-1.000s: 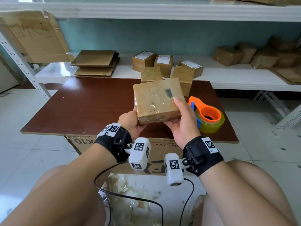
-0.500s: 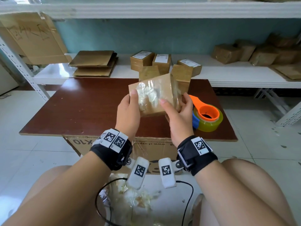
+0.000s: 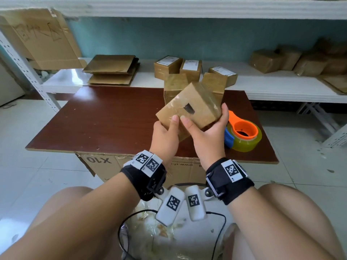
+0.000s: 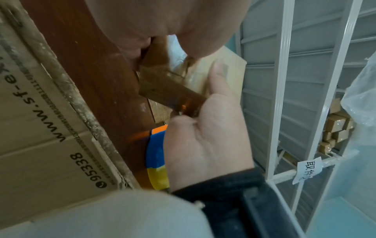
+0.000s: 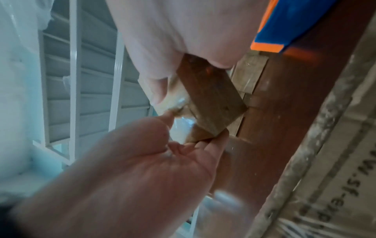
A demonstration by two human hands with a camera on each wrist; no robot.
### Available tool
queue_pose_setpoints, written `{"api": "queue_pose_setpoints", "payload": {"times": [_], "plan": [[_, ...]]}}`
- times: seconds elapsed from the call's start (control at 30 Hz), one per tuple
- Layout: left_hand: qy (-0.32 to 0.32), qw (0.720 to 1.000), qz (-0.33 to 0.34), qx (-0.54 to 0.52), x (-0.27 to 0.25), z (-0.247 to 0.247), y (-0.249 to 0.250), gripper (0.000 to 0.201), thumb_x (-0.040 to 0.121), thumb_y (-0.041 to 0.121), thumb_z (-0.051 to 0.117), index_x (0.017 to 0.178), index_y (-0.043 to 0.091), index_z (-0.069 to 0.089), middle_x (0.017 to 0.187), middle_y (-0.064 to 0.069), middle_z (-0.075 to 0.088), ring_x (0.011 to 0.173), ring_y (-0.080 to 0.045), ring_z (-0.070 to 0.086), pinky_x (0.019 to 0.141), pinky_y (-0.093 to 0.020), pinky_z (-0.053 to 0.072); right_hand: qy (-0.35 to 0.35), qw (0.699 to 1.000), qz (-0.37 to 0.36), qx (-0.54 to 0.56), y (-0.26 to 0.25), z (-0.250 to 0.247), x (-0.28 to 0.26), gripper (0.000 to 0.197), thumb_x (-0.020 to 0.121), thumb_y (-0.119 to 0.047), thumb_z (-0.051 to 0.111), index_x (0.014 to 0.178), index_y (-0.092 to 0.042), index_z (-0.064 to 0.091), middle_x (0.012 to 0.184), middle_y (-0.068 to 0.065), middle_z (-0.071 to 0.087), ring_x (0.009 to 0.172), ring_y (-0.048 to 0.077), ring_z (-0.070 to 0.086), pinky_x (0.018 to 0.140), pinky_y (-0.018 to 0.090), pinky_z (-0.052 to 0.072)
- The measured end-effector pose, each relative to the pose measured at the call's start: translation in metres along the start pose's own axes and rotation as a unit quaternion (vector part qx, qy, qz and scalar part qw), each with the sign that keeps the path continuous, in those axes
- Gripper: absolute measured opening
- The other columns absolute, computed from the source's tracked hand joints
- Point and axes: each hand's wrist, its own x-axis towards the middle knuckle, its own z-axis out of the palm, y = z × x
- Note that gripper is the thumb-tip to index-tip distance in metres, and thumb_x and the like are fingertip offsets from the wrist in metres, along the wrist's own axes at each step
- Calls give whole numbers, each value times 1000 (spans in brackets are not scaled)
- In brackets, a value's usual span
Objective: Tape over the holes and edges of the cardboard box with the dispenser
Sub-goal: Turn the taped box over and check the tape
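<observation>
Both hands on the cardboard box (image 3: 189, 109), held in the air above the near-right part of the desk (image 3: 105, 119), tilted with one corner pointing down toward the palms. Left hand (image 3: 165, 136): thumb pressed on the top face near the low left corner, fingers curled under the box. Right hand (image 3: 206, 136): thumb on the top face just beside the left thumb, fingers wrapped up around the right side edge. So both are closed in a grip on the box, neither is free.

Top face is glossy with clear tape and has a small dark rectangular hole (image 3: 188, 108) near its middle; can't tell whether tape covers it.

Tape dispenser (image 3: 242, 134) lies on the desk just right of the right hand, untouched: orange handle and hub, blue part, yellowish clear roll.

Behind the held box, two more small brown boxes (image 3: 174, 85) stand at the far edge of the desk. The desk rests on a large carton (image 3: 101, 164) with printed lettering. White shelf (image 3: 272, 87) beyond carries labelled parcels (image 3: 168, 64), flattened cardboard (image 3: 112, 68) on the left and wrapped packages (image 3: 266, 61) on the right. Person's bare knees in the foreground, black wrist straps with marker tags on both wrists.
</observation>
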Motion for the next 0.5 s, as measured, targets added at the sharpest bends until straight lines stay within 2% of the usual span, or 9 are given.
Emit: {"api": "queue_pose_setpoints", "payload": {"times": [0.07,0.13,0.17,0.23,0.27,0.3,0.33,0.4,0.5], "plan": [[-9,1000,-8,4,-3,3,3,36,108,47,56,112,11,57,91,5,62,74,-3,64,65,-19,50,-34,999,-13,-25,-2,-2,3,140,73,-35,98,168,-35,-4,169,-9,25,149,-3,35,126,29,33],[-17,999,-14,-26,-2,0,9,47,106,41,63,132,4,54,100,4,67,78,2,67,65,-15,54,-60,998,-9,-26,-3,-6,10,134,79,-24,95,169,-32,-4,166,-13,30,140,-13,38,120,14,34],[-10,999,-14,-36,-1,-4,13,66,102,44,68,149,4,43,121,2,67,99,-2,69,79,-16,57,-76,997,4,-17,-4,-8,14,131,82,-24,93,169,-33,-3,164,-14,35,139,-12,40,120,17,35],[2,999,14,-35,-1,-13,24,104,96,52,73,169,15,9,156,5,44,141,-11,48,112,-27,43,-113,993,28,-9,-5,-11,21,123,86,-34,90,169,-40,0,163,-17,42,146,-3,42,127,37,35],[0,999,41,-19,0,-16,28,109,95,57,72,170,18,3,166,2,34,151,-13,38,119,-30,36,-133,991,33,-11,-5,-11,24,119,87,-42,86,169,-42,1,163,-17,44,148,1,43,127,44,35],[3,997,72,11,-1,-19,32,108,94,62,71,170,19,9,170,1,32,153,-13,37,121,-34,37,-148,988,37,-12,-5,-11,25,114,88,-48,82,169,-42,1,163,-17,45,148,5,45,126,49,37],[11,993,107,44,-2,-22,33,98,93,65,70,168,19,26,166,1,43,147,-12,47,118,-37,45,-157,987,34,-12,-4,-11,26,108,91,-51,77,168,-43,1,162,-16,46,147,7,47,124,51,40],[10,979,179,96,-2,-24,30,62,96,61,69,143,20,62,128,6,74,113,-5,71,96,-36,61,-147,989,16,-17,-3,-11,26,91,99,-48,67,168,-43,7,159,-15,50,142,6,53,120,50,46],[-15,967,215,134,-3,-25,23,28,102,45,70,110,19,78,91,6,79,83,-7,74,72,-34,60,-114,993,3,-15,-7,-13,21,78,97,-47,71,164,-39,30,149,-14,61,133,7,61,111,48,54]]}}
